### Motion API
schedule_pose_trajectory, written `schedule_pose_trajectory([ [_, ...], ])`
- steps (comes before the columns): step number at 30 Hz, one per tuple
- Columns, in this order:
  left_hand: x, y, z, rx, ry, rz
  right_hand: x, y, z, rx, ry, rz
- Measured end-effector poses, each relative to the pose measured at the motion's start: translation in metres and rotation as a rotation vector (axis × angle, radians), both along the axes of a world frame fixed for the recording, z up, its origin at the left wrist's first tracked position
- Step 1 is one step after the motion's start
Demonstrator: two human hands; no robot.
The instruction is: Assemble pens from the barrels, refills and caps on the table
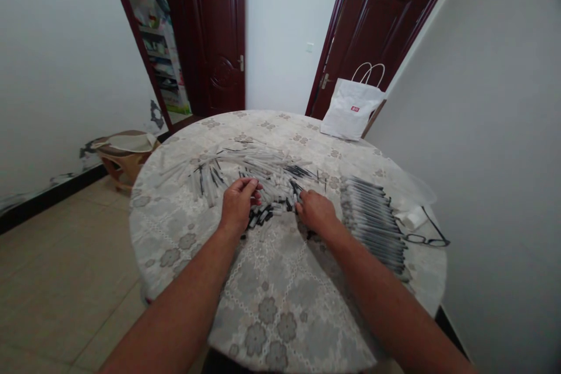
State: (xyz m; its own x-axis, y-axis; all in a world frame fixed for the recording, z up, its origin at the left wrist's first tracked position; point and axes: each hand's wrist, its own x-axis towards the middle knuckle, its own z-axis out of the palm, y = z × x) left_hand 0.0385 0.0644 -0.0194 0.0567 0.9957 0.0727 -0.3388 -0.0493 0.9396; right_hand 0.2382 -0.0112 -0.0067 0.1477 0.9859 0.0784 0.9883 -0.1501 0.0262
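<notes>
My left hand (239, 203) is over the near left of a loose pile of pen parts, thumb and fingers pinched together. Whatever is between those fingertips is too small to make out. At the pile's right side, my right hand (317, 210) has its fingers curled in among small dark and clear pieces; what they grip is hidden. Black-and-clear pen caps (260, 216) lie between the two hands. Behind them spread clear pen barrels (263, 155) and thin dark refills (298, 170). A neat stack of pens (372, 219) lies right of my right hand.
A patterned cloth covers the round table (272, 310). Glasses (425, 239) and a white roll (412, 219) lie by its right edge, near a clear plastic bag (407, 178). At the back right stands a white paper bag (353, 108). A wooden stool (125, 155) is beyond the left edge.
</notes>
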Motion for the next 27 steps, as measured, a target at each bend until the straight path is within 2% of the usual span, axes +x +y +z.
schedule_pose_trajectory([
  [4, -0.001, 0.000, 0.002, 0.000, -0.001, 0.023, -0.005, 0.006, -0.010, 0.018, -0.011, -0.104],
  [10, -0.003, 0.002, 0.002, -0.007, -0.006, 0.046, 0.003, -0.001, -0.014, 0.022, -0.012, -0.193],
  [15, -0.004, 0.004, 0.000, 0.025, 0.086, 0.072, 0.007, -0.007, -0.012, 0.059, -0.019, -0.211],
  [23, -0.004, 0.002, 0.001, 0.071, 0.191, 0.090, 0.008, -0.008, -0.013, 0.222, -0.015, -0.208],
  [27, -0.003, 0.003, -0.003, 0.073, 0.205, 0.085, 0.003, -0.004, -0.014, 0.274, 0.032, -0.161],
])
